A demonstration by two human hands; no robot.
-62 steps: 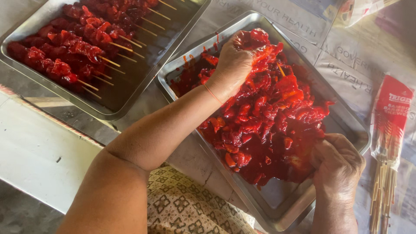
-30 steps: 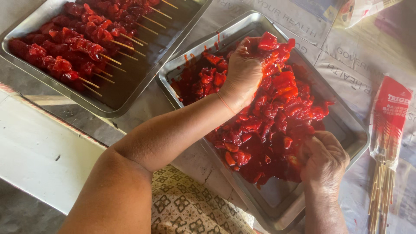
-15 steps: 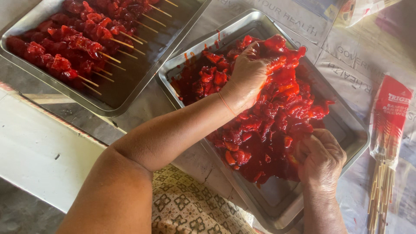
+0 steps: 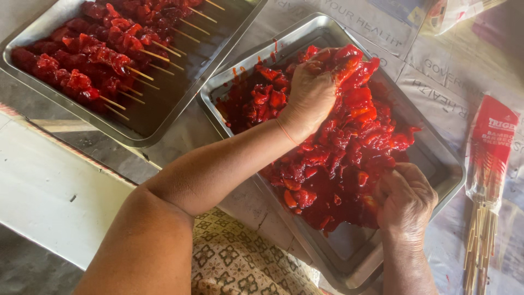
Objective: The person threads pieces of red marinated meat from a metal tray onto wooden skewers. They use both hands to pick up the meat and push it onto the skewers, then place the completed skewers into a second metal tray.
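A steel tray (image 4: 440, 164) holds a heap of wet red marinated meat pieces (image 4: 349, 147). My left hand (image 4: 311, 93) reaches across from the lower left to the far end of the heap, its fingers closed around a clump of meat. My right hand (image 4: 406, 199) is at the near right edge of the heap. Its fingers are curled down into the meat and their tips are hidden. Both hands are smeared with red sauce.
A second steel tray (image 4: 150, 117) at upper left holds several meat skewers (image 4: 93, 54), sticks pointing right. A red packet of bamboo sticks (image 4: 486, 175) lies at the right edge. Newspaper (image 4: 382, 27) covers the table. A patterned cloth (image 4: 240, 262) is below.
My left hand has shifted right along the far end of the heap, gathering meat. My right hand has slid a little left and deeper into the near side.
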